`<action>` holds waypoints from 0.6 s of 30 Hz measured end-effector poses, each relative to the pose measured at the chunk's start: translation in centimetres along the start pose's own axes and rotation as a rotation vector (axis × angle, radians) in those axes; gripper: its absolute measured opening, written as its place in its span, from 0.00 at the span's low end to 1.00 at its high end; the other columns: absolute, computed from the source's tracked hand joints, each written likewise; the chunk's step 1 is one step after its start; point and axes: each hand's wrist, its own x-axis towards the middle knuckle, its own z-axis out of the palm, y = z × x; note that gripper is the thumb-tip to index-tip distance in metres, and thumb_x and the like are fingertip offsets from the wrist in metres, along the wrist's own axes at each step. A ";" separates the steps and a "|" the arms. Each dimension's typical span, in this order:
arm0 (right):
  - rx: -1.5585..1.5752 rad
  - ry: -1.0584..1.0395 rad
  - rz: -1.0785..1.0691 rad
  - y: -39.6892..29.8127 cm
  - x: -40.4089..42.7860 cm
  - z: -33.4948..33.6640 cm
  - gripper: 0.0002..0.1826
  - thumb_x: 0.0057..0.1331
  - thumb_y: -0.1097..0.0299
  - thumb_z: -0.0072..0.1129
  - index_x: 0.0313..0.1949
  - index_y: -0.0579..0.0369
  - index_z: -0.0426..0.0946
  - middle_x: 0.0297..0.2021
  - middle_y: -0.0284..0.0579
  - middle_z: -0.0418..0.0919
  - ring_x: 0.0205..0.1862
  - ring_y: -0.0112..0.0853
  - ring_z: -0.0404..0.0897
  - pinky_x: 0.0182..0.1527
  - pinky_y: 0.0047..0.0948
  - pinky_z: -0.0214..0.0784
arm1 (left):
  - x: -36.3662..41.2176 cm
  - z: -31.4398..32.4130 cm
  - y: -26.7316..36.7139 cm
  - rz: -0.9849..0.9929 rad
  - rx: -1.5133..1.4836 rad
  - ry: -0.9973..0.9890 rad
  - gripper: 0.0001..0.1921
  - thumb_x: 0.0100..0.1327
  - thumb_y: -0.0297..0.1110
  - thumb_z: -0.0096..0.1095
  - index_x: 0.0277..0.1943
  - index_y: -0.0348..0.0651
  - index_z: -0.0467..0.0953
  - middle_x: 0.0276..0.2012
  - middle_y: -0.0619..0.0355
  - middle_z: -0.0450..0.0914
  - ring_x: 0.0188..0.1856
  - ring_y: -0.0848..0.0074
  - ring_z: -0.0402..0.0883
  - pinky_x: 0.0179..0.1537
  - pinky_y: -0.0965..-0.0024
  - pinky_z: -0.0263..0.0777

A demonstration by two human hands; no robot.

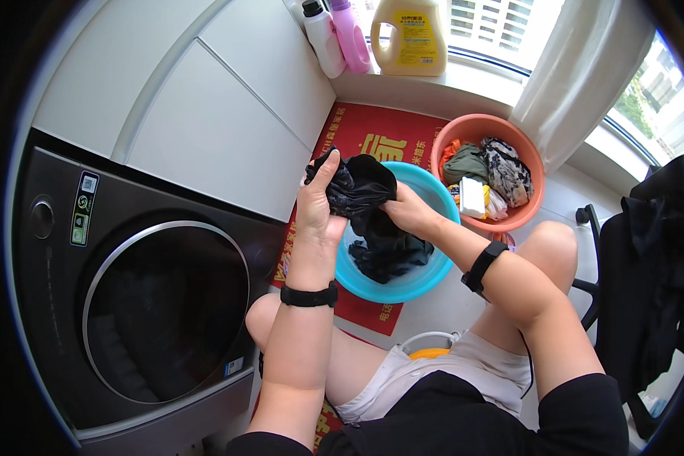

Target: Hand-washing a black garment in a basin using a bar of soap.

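Note:
A wet-looking black garment point(365, 182) is stretched between my two hands above a turquoise plastic basin point(396, 292). My left hand point(321, 196) grips its left end, thumb pointing up along the cloth. At the other side, my right hand point(406, 210) holds the fabric near the basin's right rim. Dark cloth point(390, 259) lies below in the basin, in cloudy water. Whether it is one piece with the held garment I cannot tell. Folds of the garment hide most of my fingertips.
A coral plastic tub point(533, 212) holds crumpled clothes and a white block. The basin stands on a red mat point(353, 122). To the left is a dark front-loading washing machine point(165, 319). Detergent bottles point(413, 43) line the window ledge. A black chair point(632, 285) stands right.

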 end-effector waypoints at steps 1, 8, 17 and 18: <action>-0.098 0.045 -0.062 -0.4 -0.1 0.0 0.32 0.58 0.87 0.41 0.63 0.54 0.59 0.53 0.50 0.72 0.53 0.33 0.74 0.56 0.34 0.67 | 0.4 -0.5 -0.3 0.046 0.028 0.077 0.06 0.65 0.34 0.61 0.38 0.41 0.77 0.38 0.54 0.82 0.40 0.69 0.83 0.43 0.64 0.78; -0.862 -0.107 -0.487 -6.2 -5.3 4.9 0.28 0.57 0.65 0.60 0.57 0.52 0.65 0.41 0.51 0.68 0.44 0.47 0.75 0.43 0.41 0.72 | 0.6 -2.0 -3.6 -0.107 -0.054 0.250 0.09 0.69 0.34 0.54 0.48 0.42 0.68 0.33 0.61 0.74 0.33 0.78 0.77 0.35 0.74 0.77; -1.113 0.342 -0.768 -3.7 -1.9 3.3 0.16 0.64 0.60 0.55 0.20 0.53 0.71 0.17 0.43 0.76 0.19 0.38 0.78 0.21 0.34 0.70 | -1.4 -0.2 -6.4 -0.264 -0.079 0.034 0.12 0.70 0.43 0.50 0.39 0.44 0.74 0.36 0.60 0.78 0.39 0.74 0.78 0.40 0.70 0.74; -1.092 0.378 -0.614 -3.7 -0.8 2.0 0.18 0.65 0.60 0.54 0.18 0.54 0.72 0.16 0.45 0.76 0.19 0.40 0.78 0.21 0.36 0.69 | -2.1 1.4 -6.2 -0.371 -0.095 0.156 0.16 0.71 0.47 0.45 0.45 0.44 0.73 0.43 0.56 0.79 0.46 0.71 0.79 0.48 0.65 0.75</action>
